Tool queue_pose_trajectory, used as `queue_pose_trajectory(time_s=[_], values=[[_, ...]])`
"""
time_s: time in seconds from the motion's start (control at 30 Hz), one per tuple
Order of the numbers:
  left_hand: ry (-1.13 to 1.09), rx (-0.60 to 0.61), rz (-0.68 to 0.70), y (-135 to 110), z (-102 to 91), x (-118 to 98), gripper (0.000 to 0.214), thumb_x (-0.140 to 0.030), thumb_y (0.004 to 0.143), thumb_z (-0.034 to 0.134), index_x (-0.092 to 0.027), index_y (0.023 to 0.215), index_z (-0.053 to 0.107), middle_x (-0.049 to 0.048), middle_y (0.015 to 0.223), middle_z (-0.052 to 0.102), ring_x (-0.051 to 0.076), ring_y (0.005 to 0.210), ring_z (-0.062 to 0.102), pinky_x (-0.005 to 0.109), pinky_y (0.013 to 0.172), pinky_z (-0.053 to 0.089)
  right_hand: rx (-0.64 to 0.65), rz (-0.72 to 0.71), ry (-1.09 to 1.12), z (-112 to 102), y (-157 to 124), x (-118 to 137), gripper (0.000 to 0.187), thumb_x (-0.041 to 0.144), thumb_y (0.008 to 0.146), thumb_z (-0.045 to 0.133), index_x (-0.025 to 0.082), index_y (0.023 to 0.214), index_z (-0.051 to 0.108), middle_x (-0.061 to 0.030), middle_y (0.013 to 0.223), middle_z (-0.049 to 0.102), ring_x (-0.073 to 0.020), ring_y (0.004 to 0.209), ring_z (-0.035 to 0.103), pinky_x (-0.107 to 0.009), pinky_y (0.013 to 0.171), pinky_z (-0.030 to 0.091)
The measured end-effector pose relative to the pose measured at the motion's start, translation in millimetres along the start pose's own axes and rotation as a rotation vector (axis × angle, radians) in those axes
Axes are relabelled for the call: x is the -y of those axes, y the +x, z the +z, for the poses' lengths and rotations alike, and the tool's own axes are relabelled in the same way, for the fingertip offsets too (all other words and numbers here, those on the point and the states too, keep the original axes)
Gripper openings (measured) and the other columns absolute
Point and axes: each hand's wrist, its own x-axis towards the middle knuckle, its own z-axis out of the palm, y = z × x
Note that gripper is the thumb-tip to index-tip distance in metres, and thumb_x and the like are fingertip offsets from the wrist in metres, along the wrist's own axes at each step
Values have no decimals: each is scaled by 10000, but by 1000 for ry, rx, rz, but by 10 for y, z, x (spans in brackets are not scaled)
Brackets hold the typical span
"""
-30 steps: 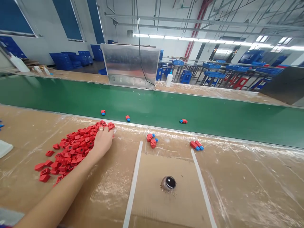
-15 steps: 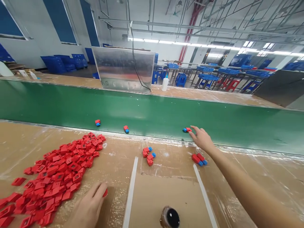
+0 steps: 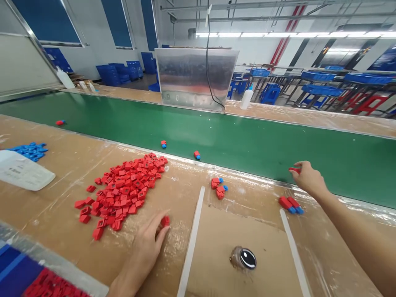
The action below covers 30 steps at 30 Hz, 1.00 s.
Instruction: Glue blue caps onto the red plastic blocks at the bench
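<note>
My left hand (image 3: pixel 147 243) is closed over the table, with a small red plastic block (image 3: pixel 165 221) between thumb and fingers. To its left spreads a heap of similar red blocks (image 3: pixel 126 185). My right hand (image 3: pixel 309 180) is above the near edge of the green conveyor belt (image 3: pixel 247 140), pinching a red piece (image 3: pixel 294 170); the fingers hide part of it. Just below that hand, two red-and-blue pieces (image 3: pixel 291 204) lie side by side on the table. More red-and-blue pieces (image 3: pixel 219 188) rest beyond the cardboard sheet (image 3: pixel 216 243).
A small pot of dark liquid (image 3: pixel 247 258) stands on the cardboard between white tape strips. Several red-and-blue pieces (image 3: pixel 197 155) lie on the belt. At left are blue parts (image 3: pixel 32 151), a white plastic container (image 3: pixel 24 171) and a bin of red parts (image 3: pixel 52 284). A white bottle (image 3: pixel 246 99) stands beyond the belt.
The view has turned left, shifting everything rightward. My right hand has taken hold of the piece on the belt beside its fingertips. My left hand still holds its red block, now more visible.
</note>
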Motion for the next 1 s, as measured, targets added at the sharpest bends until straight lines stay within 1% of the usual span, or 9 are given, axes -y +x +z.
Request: queue_pose_trajectory(time_s=[0.03,0.1,0.2,0.3,0.43,0.53,0.63,0.73,1.0], values=[[-95,6,-72,-9,34,-67,297,-249,888,572,-191,1166,661,81,970,739,212,829,717,312,758,589,16,19,9,-77,-137,54,378,505,940,460,174,1049,608,-217,906,679,-396,863,661,-542,744,486],[-298,41,-171,-36,121,-244,285,-271,868,615,-170,1128,671,70,900,731,200,785,702,304,737,581,57,7,60,-237,-496,187,378,508,916,473,195,1080,606,-203,968,696,-385,873,669,-525,763,500],[-617,123,-188,-117,289,-575,282,-286,851,656,-178,1108,698,68,963,715,190,861,682,295,793,557,165,-87,164,-475,-1195,424,409,535,891,498,226,1133,614,-116,1015,715,-291,900,690,-417,789,546],[-866,239,-185,-259,469,-848,301,-283,842,680,-197,1128,714,63,1023,682,170,895,650,276,812,538,240,-230,388,-645,-1895,669,425,509,914,529,208,1207,598,-114,1101,691,-249,956,681,-375,818,563],[-1036,374,-290,-508,679,-933,343,-292,805,727,-188,1132,719,54,947,674,153,812,621,267,733,533,240,-398,355,-689,-2486,900,278,366,987,502,252,1220,599,-73,1087,683,-195,935,671,-323,786,559],[-1122,437,-388,-682,774,-852,433,-299,777,761,-186,1187,683,52,936,692,156,788,637,293,756,541,146,-472,253,-627,-2656,971,259,339,993,511,237,1217,591,-70,1062,691,-188,860,671,-325,764,552],[-1140,438,-400,-787,792,-776,404,-291,748,791,-189,1130,703,50,959,696,164,837,654,304,829,535,111,-516,187,-540,-2721,1003,215,336,995,516,220,1157,598,-73,1042,696,-193,820,674,-319,716,550],[-1136,450,-368,-806,761,-756,339,-284,753,787,-184,1070,723,57,985,693,172,874,661,303,855,527,127,-567,161,-470,-2754,1033,186,309,1008,494,222,1145,585,-72,1036,694,-199,849,681,-309,713,549],[-1182,498,-363,-773,734,-768,355,-261,762,775,-182,1101,704,45,919,697,158,851,652,285,817,526,121,-621,101,-439,-2778,1082,177,295,1022,461,225,1140,573,-79,1018,693,-206,846,692,-304,693,549]])
